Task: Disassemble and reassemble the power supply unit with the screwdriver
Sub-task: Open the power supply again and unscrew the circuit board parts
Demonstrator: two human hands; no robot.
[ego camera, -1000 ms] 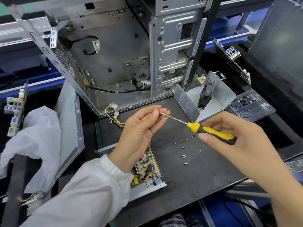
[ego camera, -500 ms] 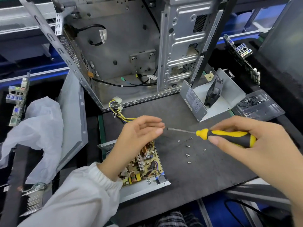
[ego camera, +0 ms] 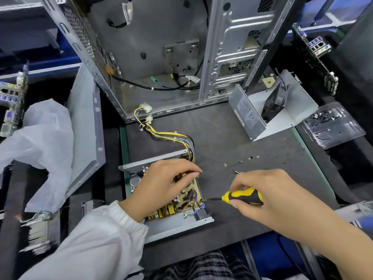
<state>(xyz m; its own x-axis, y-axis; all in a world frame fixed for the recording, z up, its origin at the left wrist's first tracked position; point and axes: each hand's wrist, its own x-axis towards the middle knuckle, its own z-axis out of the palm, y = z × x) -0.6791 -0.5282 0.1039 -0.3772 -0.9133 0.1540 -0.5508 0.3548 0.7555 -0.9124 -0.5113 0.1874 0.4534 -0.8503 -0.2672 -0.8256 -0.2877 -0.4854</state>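
The opened power supply unit [ego camera: 177, 224] lies on the dark mat, its yellow circuit board [ego camera: 189, 196] exposed in the metal base. My left hand [ego camera: 161, 187] rests on top of the board with its fingers bent over the components. My right hand [ego camera: 268, 196] grips the yellow and black screwdriver [ego camera: 242, 197]; its tip meets the board's right edge near a blue part. The unit's cover [ego camera: 264, 116], with the black fan in it, stands at the back right. Several loose screws [ego camera: 240, 162] lie on the mat above my right hand.
An open computer case [ego camera: 161, 57] stands at the back, the unit's coloured cable bundle [ego camera: 161, 134] running toward it. A clear screw tray [ego camera: 333, 126] sits at the right. A side panel [ego camera: 86, 126] and a white plastic bag [ego camera: 38, 138] lie at the left. Motherboards stand at both far sides.
Both hands have come down from mid-air to the unit. The left hand left the screwdriver's tip and now rests on the board; the screwdriver tip has moved to the board's right edge.
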